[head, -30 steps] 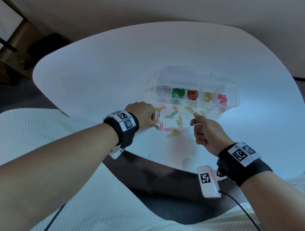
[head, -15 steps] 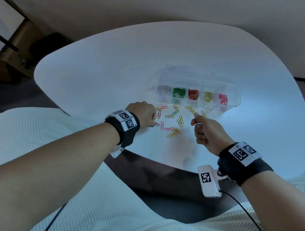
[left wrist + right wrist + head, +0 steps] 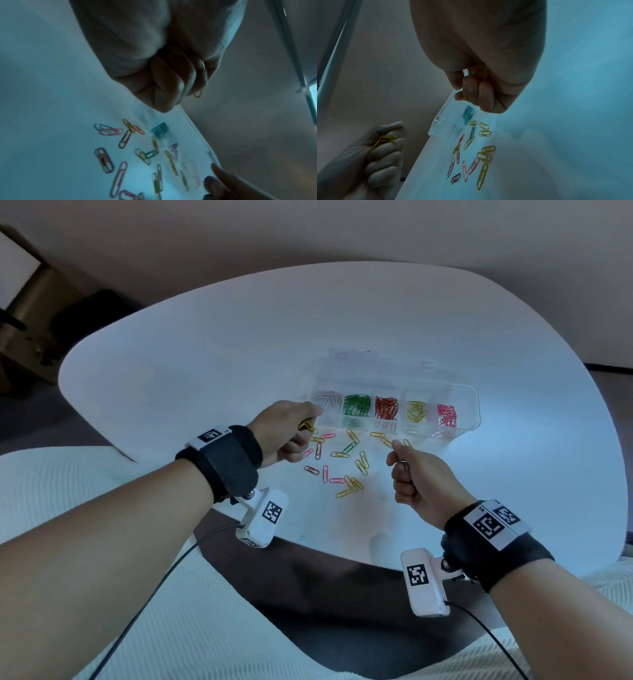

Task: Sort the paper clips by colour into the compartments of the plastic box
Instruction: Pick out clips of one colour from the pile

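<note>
Head view showed the white table (image 3: pixel 205 378) carrying the clear plastic box (image 3: pixel 474 419), set well in from the near edge, its lid folded open behind. Its five compartments were already stocked by colour: silver clips (image 3: pixel 327 400) at the left end, then green clips (image 3: pixel 357 405), red clips (image 3: pixel 386 407), yellow clips (image 3: pixel 415 411) and pink clips (image 3: pixel 447 416) at the right end. By that showing most of the sorting looked done.

What was left lay between the box and the two hands: a scatter of loose clips (image 3: pixel 342 463) on the table just in front of the box, mostly yellow and pink, with a dark red one or two and a single green one (image 3: pixel 349 446).

The left hand (image 3: pixel 287 436) hung above the left side of that scatter, its fingers curled into the palm and clamped on a small bunch of yellow clips (image 3: pixel 385 138), one end poking out below the knuckles (image 3: pixel 197 94). Those, in my judgement, were bound for the yellow compartment.

The right hand (image 3: pixel 421 481) was near the right side of the scatter, just short of the box, with thumb and forefinger pressed together and the other fingers (image 3: pixel 485 93) curled. Whether a clip sat in that pinch I could not tell.
</note>
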`<state>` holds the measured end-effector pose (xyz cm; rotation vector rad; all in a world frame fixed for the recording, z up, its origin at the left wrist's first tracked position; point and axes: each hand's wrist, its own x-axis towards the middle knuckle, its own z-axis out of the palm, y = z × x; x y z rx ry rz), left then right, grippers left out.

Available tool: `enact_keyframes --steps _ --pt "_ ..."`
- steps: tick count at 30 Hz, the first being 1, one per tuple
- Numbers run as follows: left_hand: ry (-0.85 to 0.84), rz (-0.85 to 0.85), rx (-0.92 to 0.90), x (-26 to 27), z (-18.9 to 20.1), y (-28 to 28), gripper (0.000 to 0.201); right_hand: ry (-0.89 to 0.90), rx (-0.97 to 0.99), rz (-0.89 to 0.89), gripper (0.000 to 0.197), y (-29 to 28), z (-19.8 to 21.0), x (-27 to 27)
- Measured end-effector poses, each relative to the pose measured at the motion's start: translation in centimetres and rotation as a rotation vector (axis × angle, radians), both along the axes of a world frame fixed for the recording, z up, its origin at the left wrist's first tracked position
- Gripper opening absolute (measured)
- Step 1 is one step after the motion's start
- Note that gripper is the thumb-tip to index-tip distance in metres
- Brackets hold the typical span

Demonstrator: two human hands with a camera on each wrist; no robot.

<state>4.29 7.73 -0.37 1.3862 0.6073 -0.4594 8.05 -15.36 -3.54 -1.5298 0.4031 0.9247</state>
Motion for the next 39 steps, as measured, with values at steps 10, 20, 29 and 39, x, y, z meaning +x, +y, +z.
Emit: enact_keyframes --steps 10,20,29,39 --pt "-0.144 0.043 -0.349 1.7 3.8 -1.5 0.037 -0.076 -0.121 0.091 0.016 0.0 2.0 1.3" --pt "-0.075 0.026 -0.261 5.9 2.6 -6.6 0.018 -0.384 -0.265 -0.035 0.016 -1.0 5.5 6.4" --pt "0.130 0.070 -0.003 9.9 2.4 -10.9 0.018 -0.079 -0.036 -0.229 0.017 -1.0 5.2 8.9" --pt "-0.009 -0.041 -0.014 12.0 1.3 -14.1 0.057 -0.252 0.041 -0.246 0.009 -4.4 6.2 6.2"
